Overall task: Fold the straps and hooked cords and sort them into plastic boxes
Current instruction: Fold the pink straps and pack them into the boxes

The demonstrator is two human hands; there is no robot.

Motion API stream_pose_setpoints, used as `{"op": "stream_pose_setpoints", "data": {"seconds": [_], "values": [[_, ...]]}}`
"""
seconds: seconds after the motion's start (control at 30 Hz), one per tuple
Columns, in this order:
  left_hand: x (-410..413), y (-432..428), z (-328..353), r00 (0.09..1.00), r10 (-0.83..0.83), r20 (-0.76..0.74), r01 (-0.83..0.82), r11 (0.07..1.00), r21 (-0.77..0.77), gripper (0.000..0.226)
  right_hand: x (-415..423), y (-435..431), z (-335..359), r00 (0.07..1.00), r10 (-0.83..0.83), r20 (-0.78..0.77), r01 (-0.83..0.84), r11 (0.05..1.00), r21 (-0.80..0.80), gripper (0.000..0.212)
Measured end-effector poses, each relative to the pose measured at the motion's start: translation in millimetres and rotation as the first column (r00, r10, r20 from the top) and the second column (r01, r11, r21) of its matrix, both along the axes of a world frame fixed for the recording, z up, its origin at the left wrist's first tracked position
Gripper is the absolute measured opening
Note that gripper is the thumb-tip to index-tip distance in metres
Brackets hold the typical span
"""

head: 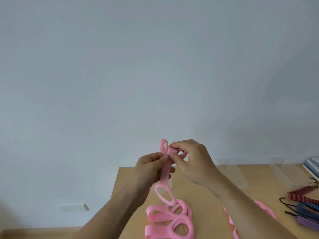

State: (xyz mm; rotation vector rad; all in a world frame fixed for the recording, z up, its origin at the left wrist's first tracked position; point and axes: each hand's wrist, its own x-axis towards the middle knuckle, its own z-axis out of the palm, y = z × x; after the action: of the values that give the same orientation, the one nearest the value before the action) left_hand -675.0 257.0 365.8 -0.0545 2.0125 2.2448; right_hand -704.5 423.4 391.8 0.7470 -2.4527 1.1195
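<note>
While both hands (pixel 151 168) (pixel 191 163) pinch it, pink strap (pixel 164 192) hangs.

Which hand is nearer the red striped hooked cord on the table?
Right. The right hand pinches the pink strap, left of the red striped hooked cord; the left hand grips the same strap even farther left.

Left grip (pixel 151 167), right grip (pixel 191 163) raised, close together, thumbs and forefingers pinched.

No text, label, brand or number can be read anywhere — every surface in view is unmarked.
</note>
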Motion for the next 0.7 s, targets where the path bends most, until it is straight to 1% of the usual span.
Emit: {"op": "stream_pose_setpoints", "data": {"seconds": [0.07, 0.23, 0.3, 0.43, 0.53, 0.63, 0.7], "values": [[1.9, 0.3, -0.3, 0.999, 0.013, 0.036, -0.013, 1.000, -0.005, 0.027, 1.2, 0.4, -2.6, 1.000, -0.023, -0.019, 0.023, 1.000, -0.016, 0.011], [7.7, 0.8, -1.9, 0.996, 0.036, 0.087, -0.033, 0.999, -0.035, 0.041, 5.5, -4.5, -15.0, 0.988, -0.076, -0.133, 0.077, 0.997, 0.004, 0.011], [9.2, 0.5, -2.8, 0.995, 0.030, 0.096, -0.027, 0.999, -0.035, 0.044, 6.9, -7.1, -20.9, 0.984, -0.083, -0.155, 0.086, 0.996, 0.009, 0.012], [10.3, -2.4, -3.8, 0.995, 0.021, 0.093, -0.023, 0.999, 0.024, 0.050, 8.4, -11.7, -31.7, 0.960, -0.083, -0.267, 0.097, 0.995, 0.039, 0.015], [10.9, -3.9, -5.3, 0.996, 0.015, 0.091, -0.024, 0.995, 0.094, 0.046, 9.1, -14.3, -35.6, 0.943, -0.071, -0.326, 0.092, 0.995, 0.049, 0.018], [11.7, -4.1, -5.9, 0.997, 0.003, 0.071, -0.011, 0.995, 0.101, 0.040, 12.1, -15.9, -34.9, 0.941, -0.053, -0.335, 0.071, 0.997, 0.040, 0.016], [11.8, -5.1, -6.8, 0.997, 0.023, 0.079, -0.033, 0.992, 0.126, 0.035, 13.4, -15.1, -32.7, 0.949, -0.039, -0.313, 0.040, 0.999, -0.002, 0.013]]}}
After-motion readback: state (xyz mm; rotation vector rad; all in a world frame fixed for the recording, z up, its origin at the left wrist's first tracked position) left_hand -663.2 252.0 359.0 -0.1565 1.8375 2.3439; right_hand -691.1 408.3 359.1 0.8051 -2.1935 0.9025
